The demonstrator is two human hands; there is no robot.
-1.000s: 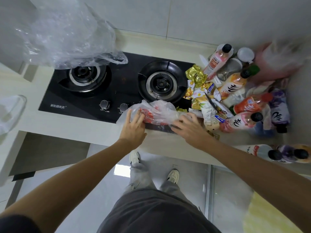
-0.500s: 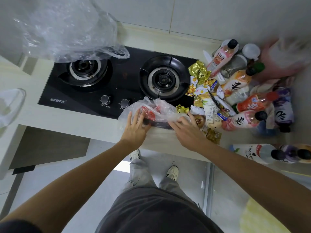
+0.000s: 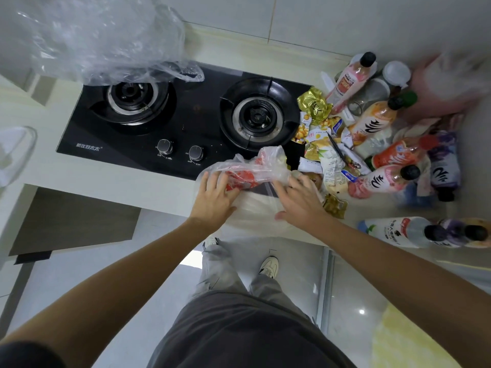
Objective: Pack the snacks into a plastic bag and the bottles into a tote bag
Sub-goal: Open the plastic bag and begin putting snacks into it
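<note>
A thin clear plastic bag (image 3: 255,166) with red snack packs inside lies at the counter's front edge, over the stove's near right corner. My left hand (image 3: 215,197) rests flat on the bag's left end, fingers spread. My right hand (image 3: 300,200) presses on its right end, fingers on the plastic. A heap of snack packets (image 3: 322,136) in gold, yellow and white lies just right of the bag. Several drink bottles (image 3: 372,123) lie beyond it. One green packet (image 3: 335,205) lies beside my right hand.
A black two-burner gas stove (image 3: 180,120) fills the counter's middle. A big crumpled clear bag (image 3: 101,41) hangs over its far left burner. More bottles (image 3: 398,231) lie at the near right edge. A pink bundle (image 3: 446,86) sits in the far right corner by the wall.
Both hands have stayed on the bag. My right hand slid a little toward me along the bag's right end, and the bag's plastic now spreads down over the counter's front edge.
</note>
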